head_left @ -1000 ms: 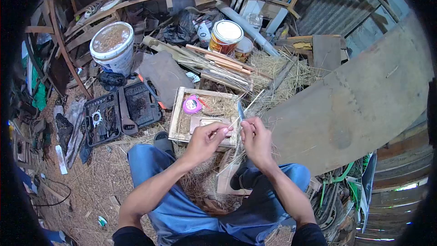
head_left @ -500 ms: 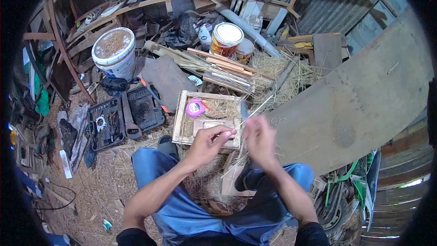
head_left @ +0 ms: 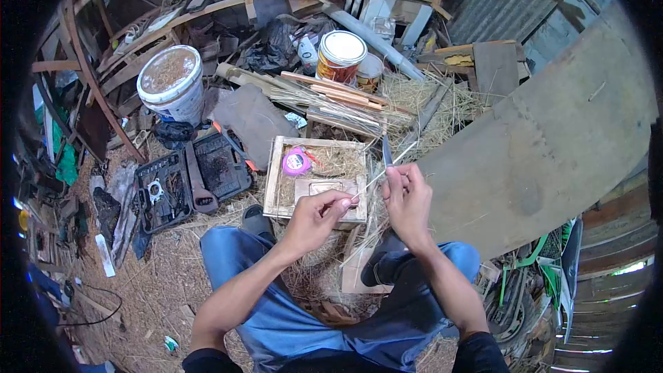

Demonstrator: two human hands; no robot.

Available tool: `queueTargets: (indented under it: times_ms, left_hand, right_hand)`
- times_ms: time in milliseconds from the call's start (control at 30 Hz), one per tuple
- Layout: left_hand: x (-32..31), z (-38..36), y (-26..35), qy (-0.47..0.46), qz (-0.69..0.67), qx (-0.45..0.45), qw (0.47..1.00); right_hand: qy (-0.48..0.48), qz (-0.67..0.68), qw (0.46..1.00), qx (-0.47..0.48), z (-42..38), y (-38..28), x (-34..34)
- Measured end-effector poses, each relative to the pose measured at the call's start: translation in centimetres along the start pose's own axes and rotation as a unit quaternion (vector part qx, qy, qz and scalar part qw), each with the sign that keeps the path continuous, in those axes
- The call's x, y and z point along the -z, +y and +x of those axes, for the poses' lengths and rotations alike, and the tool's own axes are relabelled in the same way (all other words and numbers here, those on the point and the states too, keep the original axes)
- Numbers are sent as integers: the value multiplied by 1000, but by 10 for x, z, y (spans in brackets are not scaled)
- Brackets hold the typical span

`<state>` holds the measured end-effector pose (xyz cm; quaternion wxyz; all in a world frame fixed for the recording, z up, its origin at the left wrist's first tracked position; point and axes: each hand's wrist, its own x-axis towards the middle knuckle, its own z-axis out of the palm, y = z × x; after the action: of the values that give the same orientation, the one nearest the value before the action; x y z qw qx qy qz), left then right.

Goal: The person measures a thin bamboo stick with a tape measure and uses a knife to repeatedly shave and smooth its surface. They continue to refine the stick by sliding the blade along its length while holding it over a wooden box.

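Note:
A knife (head_left: 387,152) stands blade up in my right hand (head_left: 409,202), its fingers wrapped round the handle. My left hand (head_left: 315,220) pinches one end of a thin pale strip (head_left: 376,179), which looks like split bamboo. The strip slants up and to the right, passing close by the knife and the right thumb. Under and beyond my left hand is a shallow wooden box (head_left: 274,176) with fibrous bits inside. A pink tape measure (head_left: 297,161) lies in it, near a small flat wooden piece (head_left: 302,186).
An open tool case (head_left: 163,159) lies left, with a handsaw (head_left: 200,190) across it. Ahead are a pile of wood strips (head_left: 338,97), a white-lidded can (head_left: 343,48) and a bucket (head_left: 173,107). A large board (head_left: 525,159) slopes along the right. Shavings cover the floor.
My right hand, blurred before, has moved slightly right and now shows clearly with the knife upright. My left hand keeps its pinch on the strip, nearly in place.

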<state>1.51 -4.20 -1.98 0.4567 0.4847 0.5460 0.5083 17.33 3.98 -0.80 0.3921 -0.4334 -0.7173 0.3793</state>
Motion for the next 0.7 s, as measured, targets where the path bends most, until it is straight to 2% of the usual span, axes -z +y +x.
queueTargets:
  times_ms: [67,133,200,267,333,400,467,500,600,633,700]
  left_hand:
    - [-4,1,0,8,-10,-17,1000]
    - [-1,4,-1,9,7,-15,1000]
    - [2,2,3,4,6,-7,1000]
    - [0,0,1,-1,-5,1,1000]
    - [1,4,-7,8,-5,-37,999]
    - [0,4,-4,14,-11,-31,999]
    - [1,0,-5,15,-23,-22,999]
    - [1,1,-9,9,-39,-22,999]
    - [4,1,-10,-1,-38,-35,999]
    - [5,0,-2,-3,-43,-16,999]
    - [5,1,-1,-16,-65,13,998]
  right_hand:
    - [-37,-80,994,64,-7,5,-3]
    - [-61,-54,992,101,-8,1,-8]
    - [14,-41,999,23,4,-8,1]
    - [5,-46,999,-2,-1,-6,-1]
    - [-39,-39,990,126,-18,7,-18]
    - [-49,-42,992,107,-11,3,-11]
    - [-38,-45,998,-5,-2,-12,-4]
    - [-36,-51,997,39,-10,-7,-11]
    - [-49,-33,997,56,-9,-1,-8]
    - [-34,-41,999,13,-4,-6,-2]
    - [-28,-46,998,13,-9,-4,-7]
